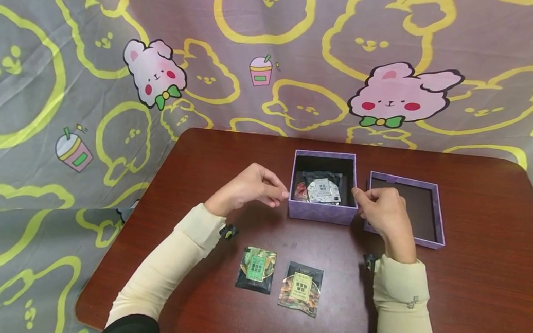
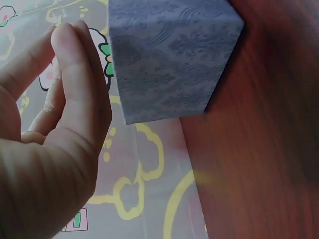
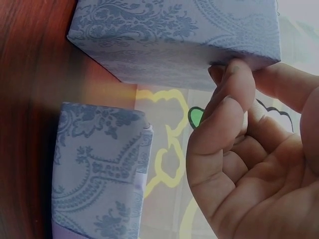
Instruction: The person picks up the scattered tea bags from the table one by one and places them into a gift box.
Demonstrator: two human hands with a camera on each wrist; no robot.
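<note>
A purple patterned box (image 1: 321,213) stands at the back middle of the table. It holds a white-and-silver sachet (image 1: 322,189) over a dark one, with a small red packet (image 1: 301,190) beside them. My left hand (image 1: 256,186) is at the box's left front corner, fingers bent; in the left wrist view its fingertips (image 2: 67,37) show beside the box's rim with nothing between them. At the right wall, my right hand (image 1: 385,208) pinches the box near its rim, thumb and forefinger together there in the right wrist view.
The purple box lid (image 1: 405,207) lies inside-up to the right of the box. Nearer the front are a green-and-black sachet (image 1: 256,270) and an orange-brown sachet (image 1: 301,288) side by side. A patterned curtain (image 1: 307,112) hangs behind the wooden table (image 1: 487,264).
</note>
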